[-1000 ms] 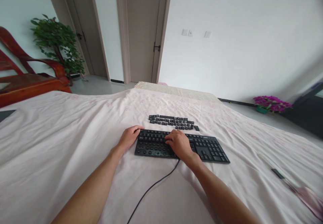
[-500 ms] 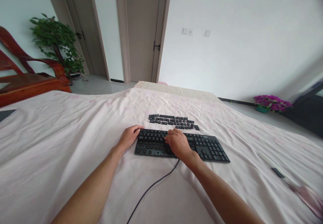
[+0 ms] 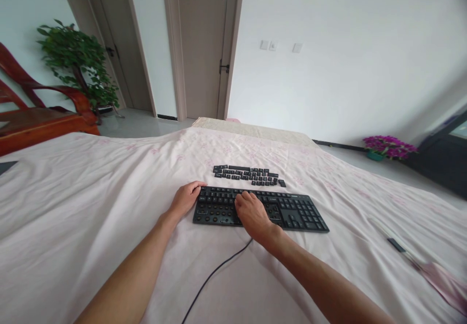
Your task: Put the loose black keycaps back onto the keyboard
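Blocking the middle of the keyboard [image 3: 307, 212] from sight with the right hand [image 3: 251, 214], and hiding its fingertips underneath, leaving any grip untold. Concealing some fingers of the left hand [image 3: 185, 199] beside the keyboard's left end. Running the cable [image 3: 219, 267] out of sight under the right hand's wrist at one end and losing it past the bottom edge at the other. Showing the printing on the loose keycaps [image 3: 239, 168] too small for reading. Cutting off both forearms [image 3: 134, 261] along the bottom edge, the wooden chair [image 3: 44, 119] and a dark flat object [image 3: 6, 167] at the left edge, and a pink object [image 3: 442, 280] at the right.
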A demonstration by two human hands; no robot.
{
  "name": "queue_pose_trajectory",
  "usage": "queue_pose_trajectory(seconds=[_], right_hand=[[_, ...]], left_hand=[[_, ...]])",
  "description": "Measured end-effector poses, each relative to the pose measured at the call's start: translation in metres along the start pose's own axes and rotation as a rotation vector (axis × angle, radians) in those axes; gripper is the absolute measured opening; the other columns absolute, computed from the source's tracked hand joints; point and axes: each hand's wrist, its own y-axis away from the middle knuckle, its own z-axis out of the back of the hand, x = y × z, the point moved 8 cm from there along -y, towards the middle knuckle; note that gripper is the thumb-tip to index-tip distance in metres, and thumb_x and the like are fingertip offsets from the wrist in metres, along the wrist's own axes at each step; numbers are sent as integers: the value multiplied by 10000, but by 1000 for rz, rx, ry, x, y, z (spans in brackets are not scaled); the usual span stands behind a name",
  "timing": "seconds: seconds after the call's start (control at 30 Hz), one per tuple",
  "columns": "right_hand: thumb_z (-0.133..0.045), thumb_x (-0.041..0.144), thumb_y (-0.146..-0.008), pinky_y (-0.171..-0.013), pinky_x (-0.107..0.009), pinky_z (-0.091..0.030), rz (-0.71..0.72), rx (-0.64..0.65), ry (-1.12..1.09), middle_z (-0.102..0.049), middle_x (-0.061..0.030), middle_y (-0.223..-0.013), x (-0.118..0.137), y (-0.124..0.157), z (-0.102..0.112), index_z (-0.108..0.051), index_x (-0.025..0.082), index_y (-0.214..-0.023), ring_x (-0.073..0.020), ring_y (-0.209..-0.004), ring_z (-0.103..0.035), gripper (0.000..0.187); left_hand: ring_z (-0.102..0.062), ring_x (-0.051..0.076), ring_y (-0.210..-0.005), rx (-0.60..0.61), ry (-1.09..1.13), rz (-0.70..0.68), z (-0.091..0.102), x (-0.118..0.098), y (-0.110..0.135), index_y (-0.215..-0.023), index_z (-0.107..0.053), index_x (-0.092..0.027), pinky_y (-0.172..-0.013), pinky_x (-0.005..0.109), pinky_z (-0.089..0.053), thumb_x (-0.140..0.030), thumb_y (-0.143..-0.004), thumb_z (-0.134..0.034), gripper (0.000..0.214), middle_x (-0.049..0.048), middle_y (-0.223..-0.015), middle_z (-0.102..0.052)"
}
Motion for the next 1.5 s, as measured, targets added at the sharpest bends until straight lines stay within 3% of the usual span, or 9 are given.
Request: queue_pose_trajectory(seconds=[0.17, 0.33, 0.43, 0.53, 0.8, 1.13, 1.5], right_hand=[[-498, 81, -850, -775, -320, -378, -48, -48, -129, -637, -87, -937, -18, 4, 2, -711, 173, -931, -215, -913, -507, 246], [-420, 145, -933, -836, -276, -366, -274, -144, -315, -664, -40, -935, -81, 6, -1, -729, 252, -1035, -171, -884, -533, 343], [-468, 199, -926, -864, -295, -348, -439, -133, -268, -671, -46, -998, -120, 4, -7, -738, 267, -1049, -189, -930, -527, 304], [-491, 250, -920, -811, -311, -339, -500, -96, -183, -664, -49, -1038, -140, -4, -13, -761, 295, -951, -223, -982, -498, 276], [-497, 223, -901, -802, -325, -319, -492, 13, -113, -666, -77, -1049, -146, -25, -34, -763, 239, -889, -231, -1015, -477, 267], [-647, 223, -819, -850, -333, -311, -411, 49, -89, -671, -86, -1025, -145, -40, -38, -751, 223, -851, -241, -1039, -479, 108], [-693, 251, -767, -858, -324, -327, -367, 26, -136, -706, -42, -993, -136, -40, -37, -759, 261, -861, -233, -1027, -513, 115]], left_hand=[[-649, 200, -1025, 3, 3, -2, -1, 0, 0, -1049, -717, -252, -924, 300, -457, -314, -873, -416, 354, 5, -1106, -725], [-648, 201, -1030, 1, 18, -19, 0, 1, -1, -1052, -719, -253, -942, 305, -452, -322, -868, -421, 357, 2, -1104, -726], [-646, 202, -1042, 6, 35, -20, -1, 3, -2, -1056, -717, -254, -950, 307, -451, -331, -864, -426, 357, 1, -1115, -723], [-647, 202, -1039, 8, 48, -17, -2, 5, -3, -1056, -717, -250, -951, 307, -452, -330, -862, -428, 357, 5, -1108, -725], [-643, 199, -1042, 6, 47, -9, 0, 1, -2, -1044, -719, -240, -940, 294, -456, -322, -866, -426, 352, 6, -1100, -726], [-648, 203, -1040, 13, 59, 5, 1, 0, -2, -1109, -711, -243, -949, 307, -454, -319, -867, -430, 379, 13, -1115, -723], [-653, 199, -1021, 10, 47, -12, 0, 0, -3, -1109, -712, -240, -934, 304, -464, -309, -871, -429, 376, 11, -1092, -731]])
